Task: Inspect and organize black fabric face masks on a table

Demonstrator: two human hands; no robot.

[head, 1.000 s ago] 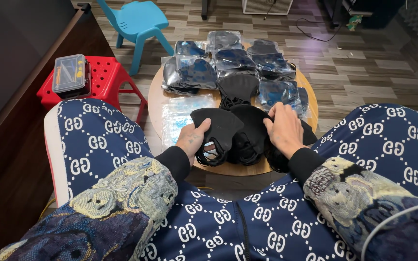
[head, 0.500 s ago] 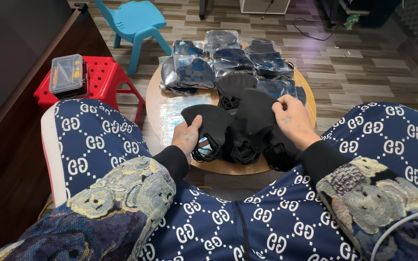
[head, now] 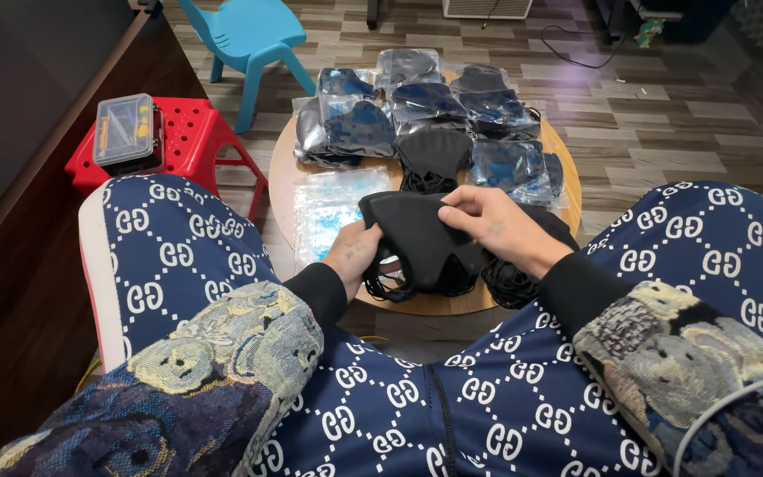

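A black cloth face mask (head: pixel 417 234) is held over the near edge of a small round wooden table (head: pixel 280 181). My left hand (head: pixel 355 254) grips its lower left side, where thin black ear loops dangle. My right hand (head: pixel 487 221) pinches its upper right edge between thumb and fingers. A loose pile of more black masks (head: pixel 509 278) lies under and to the right of my right hand. Another black mask (head: pixel 434 155) lies flat at the table's middle.
Several clear bags of dark masks (head: pixel 359 124) cover the table's far half; empty clear bags (head: pixel 328 208) lie at its left. A red plastic stool (head: pixel 192 141) with a small clear box (head: pixel 125 131) stands left, a blue child's chair (head: pixel 249 31) behind. My knees flank the table.
Both hands have lifted one black mask off the pile and drawn it toward me. My right hand moved left from the pile onto the mask's upper edge.
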